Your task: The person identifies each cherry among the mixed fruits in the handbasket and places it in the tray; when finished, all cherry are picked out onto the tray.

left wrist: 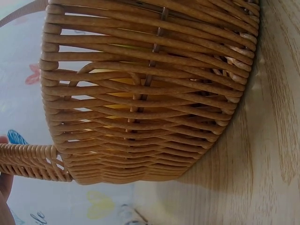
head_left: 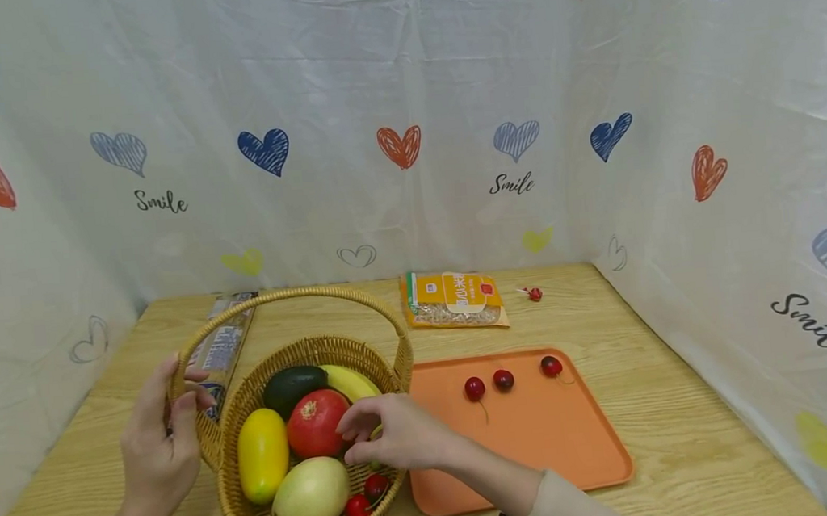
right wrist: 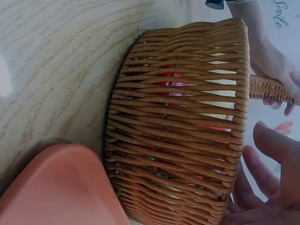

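Observation:
A wicker basket (head_left: pixel 232 511) holds a dark green fruit (head_left: pixel 294 389), a banana (head_left: pixel 349 383), a red pomegranate (head_left: pixel 317 422), a yellow oblong fruit (head_left: pixel 263 454), a pale yellow-green fruit (head_left: pixel 311 495) and two cherries (head_left: pixel 359 508). My left hand (head_left: pixel 160 440) grips the left side of its handle (right wrist: pixel 269 89). Over the right rim, my right hand (head_left: pixel 398 433) reaches in beside the pomegranate, thumb and fingers apart with nothing seen between them. Something greenish under that hand is mostly hidden. The basket's wall (left wrist: pixel 140 108) fills the left wrist view.
Right of the basket lies an orange tray (head_left: pixel 523 452) with three cherries (head_left: pixel 503 380) on it. Behind are a yellow grain packet (head_left: pixel 456 299) and a small red wrapped lollipop (head_left: pixel 535 294). Another clear packet (head_left: pixel 223 346) lies behind the handle, left. Curtains enclose the table.

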### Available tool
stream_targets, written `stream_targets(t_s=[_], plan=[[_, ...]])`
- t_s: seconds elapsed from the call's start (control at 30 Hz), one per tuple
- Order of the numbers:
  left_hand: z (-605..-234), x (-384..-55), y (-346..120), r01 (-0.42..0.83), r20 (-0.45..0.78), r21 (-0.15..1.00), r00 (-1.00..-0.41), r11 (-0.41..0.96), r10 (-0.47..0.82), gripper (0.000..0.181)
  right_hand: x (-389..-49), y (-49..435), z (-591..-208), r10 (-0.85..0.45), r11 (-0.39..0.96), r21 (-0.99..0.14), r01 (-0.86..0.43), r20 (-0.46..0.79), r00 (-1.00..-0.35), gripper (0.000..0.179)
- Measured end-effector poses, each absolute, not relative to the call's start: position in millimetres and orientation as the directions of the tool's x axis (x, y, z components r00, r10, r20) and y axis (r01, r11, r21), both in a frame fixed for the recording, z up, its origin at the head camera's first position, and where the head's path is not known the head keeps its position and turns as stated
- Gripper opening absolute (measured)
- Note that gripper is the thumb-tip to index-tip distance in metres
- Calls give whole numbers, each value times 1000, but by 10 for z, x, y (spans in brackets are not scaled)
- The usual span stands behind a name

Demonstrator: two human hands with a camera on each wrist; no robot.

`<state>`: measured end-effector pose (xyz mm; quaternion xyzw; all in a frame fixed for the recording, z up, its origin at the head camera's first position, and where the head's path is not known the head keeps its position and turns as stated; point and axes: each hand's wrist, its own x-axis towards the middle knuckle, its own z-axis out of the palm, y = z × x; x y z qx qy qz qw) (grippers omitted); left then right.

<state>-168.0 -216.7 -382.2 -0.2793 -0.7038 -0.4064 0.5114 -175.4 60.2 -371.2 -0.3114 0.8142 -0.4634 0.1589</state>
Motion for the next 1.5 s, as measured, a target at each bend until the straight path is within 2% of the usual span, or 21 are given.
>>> stream_targets(t_s=[0.17,0.27,0.5,0.63,0.73,0.9,1.5], plan=[[-3824,-1680,-2172,802,945,286,-326,524,-16,37,-1771,568,-3721,-655,425,-823,-378,8,-755,19],[-3825,-1679,-2177,803,945,287,-328,523,-15,37,-1763,530,-3728,-671,479,-767,-428,-5,-742,19],[-3821,-1679,-2174,810,945,290,-326,510,-21,36,-1687,415,-3736,-684,650,-493,-578,-48,-728,25],[-3813,-1673,-2170,810,945,292,-326,509,-23,36,-1645,347,-3775,-649,744,-293,-601,-98,-755,27],[-3802,-1673,-2162,815,948,285,-317,505,-24,36,-1627,306,-3799,-632,771,-192,-607,-118,-766,26],[-3797,-1680,-2153,824,949,284,-314,491,-23,37,-1620,271,-3804,-632,775,-152,-614,-142,-762,21],[-3810,-1679,-2165,814,946,286,-322,505,-17,38,-1568,233,-3763,-629,765,-3,-644,-214,-747,26]])
